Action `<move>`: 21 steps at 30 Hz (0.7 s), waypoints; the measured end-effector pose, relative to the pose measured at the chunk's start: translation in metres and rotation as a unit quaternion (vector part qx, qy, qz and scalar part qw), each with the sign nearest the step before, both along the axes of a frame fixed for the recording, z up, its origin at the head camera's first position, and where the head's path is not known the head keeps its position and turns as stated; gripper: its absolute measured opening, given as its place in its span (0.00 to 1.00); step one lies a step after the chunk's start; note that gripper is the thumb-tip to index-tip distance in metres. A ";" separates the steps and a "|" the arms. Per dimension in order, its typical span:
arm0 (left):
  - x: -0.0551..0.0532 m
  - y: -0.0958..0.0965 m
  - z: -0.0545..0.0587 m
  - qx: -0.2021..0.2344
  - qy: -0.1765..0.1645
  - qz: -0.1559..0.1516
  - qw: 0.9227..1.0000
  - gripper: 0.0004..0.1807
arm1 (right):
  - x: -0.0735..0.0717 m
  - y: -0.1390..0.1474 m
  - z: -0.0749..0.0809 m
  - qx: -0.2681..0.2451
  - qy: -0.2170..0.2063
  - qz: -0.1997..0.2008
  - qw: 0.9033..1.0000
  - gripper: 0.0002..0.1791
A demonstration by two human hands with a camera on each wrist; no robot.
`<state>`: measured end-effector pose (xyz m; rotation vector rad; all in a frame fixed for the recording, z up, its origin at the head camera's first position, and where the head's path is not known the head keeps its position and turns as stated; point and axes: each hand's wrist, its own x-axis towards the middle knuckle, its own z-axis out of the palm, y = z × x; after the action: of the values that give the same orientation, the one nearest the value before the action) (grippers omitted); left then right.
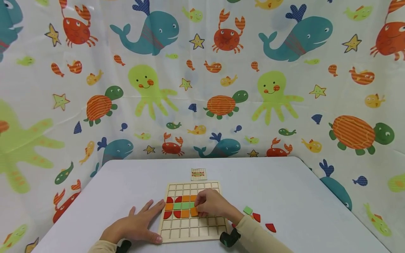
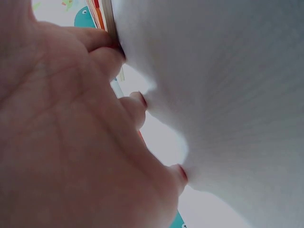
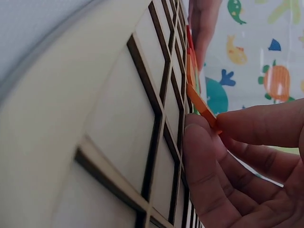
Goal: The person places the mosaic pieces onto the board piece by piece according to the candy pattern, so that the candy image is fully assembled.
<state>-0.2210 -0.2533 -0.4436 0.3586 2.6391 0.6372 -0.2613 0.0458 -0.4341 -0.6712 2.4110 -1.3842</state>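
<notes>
A wooden grid board (image 1: pixel 190 232) lies on the white table, with red, orange and green tiles set in several of its cells. My right hand (image 1: pixel 213 203) pinches an orange square tile (image 1: pixel 194 212) over the board, at the right end of the lower tile row. In the right wrist view the orange tile (image 3: pixel 203 108) tilts against the grid, gripped between thumb and finger. My left hand (image 1: pixel 136 223) rests on the table with fingers spread, its fingertips and thumb touching the board's left edge. In the left wrist view that hand's palm (image 2: pixel 71 133) shows, without any object in it.
A small pattern card (image 1: pixel 198 174) lies just behind the board. Loose tiles are on the table to the right, among them a green square (image 1: pixel 248 210) and a red rounded piece (image 1: pixel 270 227). A curtain printed with sea animals (image 1: pixel 221 80) hangs behind the table.
</notes>
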 end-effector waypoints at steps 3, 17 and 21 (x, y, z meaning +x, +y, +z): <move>0.000 0.000 0.000 -0.001 0.001 -0.001 1.000 0.64 | 0.001 -0.001 0.000 0.004 0.005 0.003 1.000 0.07; -0.002 -0.001 0.003 0.001 -0.004 -0.002 1.000 0.64 | 0.002 -0.004 0.004 0.022 0.016 0.006 1.000 0.08; 0.000 0.000 0.007 0.005 -0.006 0.000 1.000 0.64 | 0.001 -0.005 0.003 0.025 0.017 0.001 1.000 0.08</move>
<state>-0.2214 -0.2538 -0.4370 0.3556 2.6261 0.6504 -0.2603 0.0407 -0.4313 -0.6903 2.4605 -1.3178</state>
